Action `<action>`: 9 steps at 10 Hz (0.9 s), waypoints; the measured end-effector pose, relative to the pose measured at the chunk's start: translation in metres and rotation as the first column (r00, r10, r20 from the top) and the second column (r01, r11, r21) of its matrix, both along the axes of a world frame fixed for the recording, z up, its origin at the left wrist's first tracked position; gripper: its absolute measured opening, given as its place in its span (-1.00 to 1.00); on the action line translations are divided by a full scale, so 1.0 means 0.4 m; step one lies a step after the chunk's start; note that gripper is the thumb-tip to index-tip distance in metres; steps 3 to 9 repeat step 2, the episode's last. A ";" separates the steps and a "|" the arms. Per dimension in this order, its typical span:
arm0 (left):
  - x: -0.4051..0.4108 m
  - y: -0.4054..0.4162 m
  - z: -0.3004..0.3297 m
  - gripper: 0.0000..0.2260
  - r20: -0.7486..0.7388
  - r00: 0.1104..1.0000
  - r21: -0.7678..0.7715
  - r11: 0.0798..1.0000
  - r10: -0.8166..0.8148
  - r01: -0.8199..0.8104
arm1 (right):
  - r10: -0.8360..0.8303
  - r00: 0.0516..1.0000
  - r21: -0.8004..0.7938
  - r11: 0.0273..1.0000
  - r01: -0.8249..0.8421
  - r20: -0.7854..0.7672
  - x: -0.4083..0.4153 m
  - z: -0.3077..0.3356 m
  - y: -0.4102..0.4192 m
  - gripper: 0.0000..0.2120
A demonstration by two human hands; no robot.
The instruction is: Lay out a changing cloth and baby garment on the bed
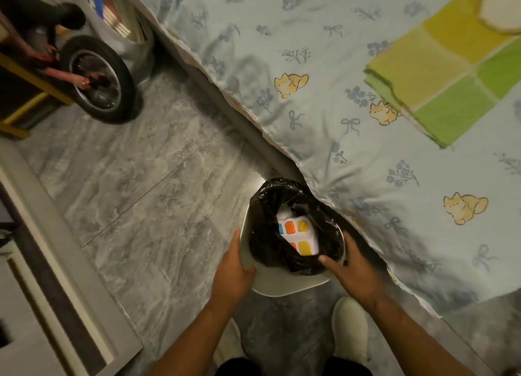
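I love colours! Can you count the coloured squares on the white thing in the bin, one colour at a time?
Showing on the white pack inside the bin:
blue squares: 1
orange squares: 2
yellow squares: 2
Total: 5
The black bag may hide more.

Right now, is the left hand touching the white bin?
Touching. The head view shows the left hand wrapped on the white bin rim, thumb lying over its edge.
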State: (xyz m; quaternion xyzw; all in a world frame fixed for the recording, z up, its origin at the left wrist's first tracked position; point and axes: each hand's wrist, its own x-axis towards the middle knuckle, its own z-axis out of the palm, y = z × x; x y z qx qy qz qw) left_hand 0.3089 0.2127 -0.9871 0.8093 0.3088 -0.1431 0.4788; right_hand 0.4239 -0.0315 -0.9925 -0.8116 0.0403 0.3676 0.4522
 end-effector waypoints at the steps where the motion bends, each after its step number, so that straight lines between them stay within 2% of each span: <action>1: 0.025 0.008 0.061 -0.50 0.004 0.999 0.018 0.999 -0.041 0.041 | -0.019 0.998 -0.044 0.999 0.022 0.058 -0.015 0.087 0.024 -0.25; 2: 0.053 0.011 0.152 -0.57 -0.152 0.983 0.084 0.990 -0.100 0.113 | -0.041 0.999 -0.064 0.997 0.042 0.011 -0.042 0.194 0.052 -0.29; 9: 0.053 0.011 0.152 -0.57 -0.152 0.983 0.084 0.990 -0.100 0.113 | -0.041 0.999 -0.064 0.997 0.042 0.011 -0.042 0.194 0.052 -0.29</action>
